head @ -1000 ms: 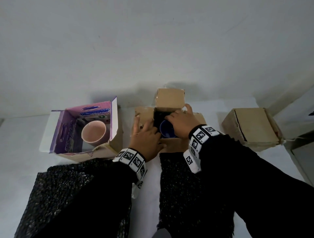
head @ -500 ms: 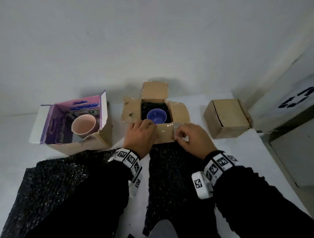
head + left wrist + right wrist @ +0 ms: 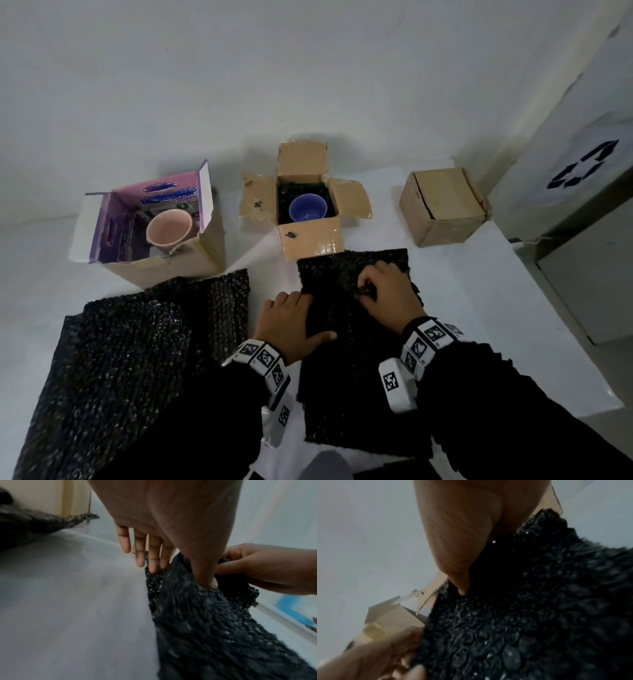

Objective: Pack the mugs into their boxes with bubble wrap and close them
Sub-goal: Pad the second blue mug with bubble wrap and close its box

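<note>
Item, nearest: black bubble wrap sheet (image 3: 356,359) on the white worktop (image 3: 479,308), long axis running from the person toward the open box (image 3: 310,202). Soft, light, limp; likely best lifted by its far edge or corners. Left hand (image 3: 291,329) lies on its left edge, fingers straight, thumb pressing down, grasping nothing. Right hand (image 3: 385,294) pinches a fold near the far end. Second sheet (image 3: 137,342) lies to the left. Beyond: blue mug (image 3: 307,207), mouth up, inside the open box, flaps spread; fragile, smooth. Pink mug (image 3: 168,228), tilted, in the purple-lined box (image 3: 150,222). Closed box (image 3: 443,205) far right.
</note>
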Motion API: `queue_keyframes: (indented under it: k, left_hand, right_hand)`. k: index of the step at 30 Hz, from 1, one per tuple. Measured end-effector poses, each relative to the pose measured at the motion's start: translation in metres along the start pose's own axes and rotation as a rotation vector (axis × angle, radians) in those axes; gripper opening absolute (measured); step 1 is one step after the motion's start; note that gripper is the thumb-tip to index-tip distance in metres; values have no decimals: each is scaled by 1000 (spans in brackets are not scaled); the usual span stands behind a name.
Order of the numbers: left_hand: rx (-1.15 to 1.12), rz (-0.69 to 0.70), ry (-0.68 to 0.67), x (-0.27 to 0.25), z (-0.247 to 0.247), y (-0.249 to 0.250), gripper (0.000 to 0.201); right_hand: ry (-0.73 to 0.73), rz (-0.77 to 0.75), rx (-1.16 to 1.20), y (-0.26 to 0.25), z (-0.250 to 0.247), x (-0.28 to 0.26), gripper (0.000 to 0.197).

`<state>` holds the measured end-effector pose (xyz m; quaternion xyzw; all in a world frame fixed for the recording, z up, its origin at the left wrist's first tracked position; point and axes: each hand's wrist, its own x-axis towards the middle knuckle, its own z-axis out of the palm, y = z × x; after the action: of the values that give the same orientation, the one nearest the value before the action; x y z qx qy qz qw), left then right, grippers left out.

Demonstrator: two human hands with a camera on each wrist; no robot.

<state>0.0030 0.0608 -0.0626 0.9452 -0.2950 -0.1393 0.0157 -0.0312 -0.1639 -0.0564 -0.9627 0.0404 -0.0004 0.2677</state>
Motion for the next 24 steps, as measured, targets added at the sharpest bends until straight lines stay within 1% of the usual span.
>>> queue_keyframes:
  k: [2,3,4,5,6,7,8,9,10,11,13,15,16,17,18,19,20,21,22,23,24]
  left_hand:
    - [-150,-29,11,-1,-4,4,97]
    - [-247,-46,18,0,-7,6,93]
    - [-340,-62,18,1,-11,8,85]
    - [-426,-66,19,3,-15,10,71]
    - [-502,-64,19,5,-20,12,53]
    - [-575,-55,18,6,-24,12,35]
    - [-627,-45,20,8,-29,12,23]
    - [-663,-26,31,9,-33,10,17]
    - [-674,-16,44,11,-39,8,15]
    - [-674,-5,62,14,-44,6,14]
    - [-645,29,86,19,-59,1,19]
    - [-589,82,116,21,-78,-3,19]
    - [-522,102,125,20,-89,-7,33]
    - [-419,121,124,19,-99,-12,54]
    - [-280,118,106,19,-109,-17,68]
    - [-130,117,94,21,-116,-21,69]
    - [-9,118,89,22,-122,-23,58]
    - [59,122,103,24,-127,-24,41]
    - [76,132,135,25,-132,-27,28]
    - [60,144,161,26,-135,-30,22]
    - [27,168,183,27,-136,-33,20]
  right_hand:
    - [21,9,240,-5,-7,1,21]
    - [33,24,325,-9,-12,2,22]
    - [53,41,388,-13,-18,5,22]
    - [82,49,445,-17,-23,8,20]
    - [112,45,500,-21,-29,11,20]
    - [133,28,553,-24,-35,13,33]
    - [141,4,582,-26,-42,17,53]
    - [139,-30,571,-27,-47,21,69]
    - [129,-72,523,-28,-52,25,76]
    - [114,-123,461,-29,-54,28,73]
    - [82,-180,314,-30,-60,32,52]
    - [38,-185,226,-36,-69,32,31]
    - [3,-174,218,-41,-76,32,22]
    - [-34,-177,210,-44,-83,33,18]
    - [-72,-180,182,-48,-90,34,27]
    - [-109,-196,139,-50,-95,37,39]
    - [-140,-200,71,-54,-99,38,47]
    - [-142,-213,-14,-58,-101,40,48]
    - [-129,-217,-100,-62,-101,42,45]
    - [-108,-221,-159,-66,-102,44,41]
    - [-100,-222,-175,-68,-102,46,40]
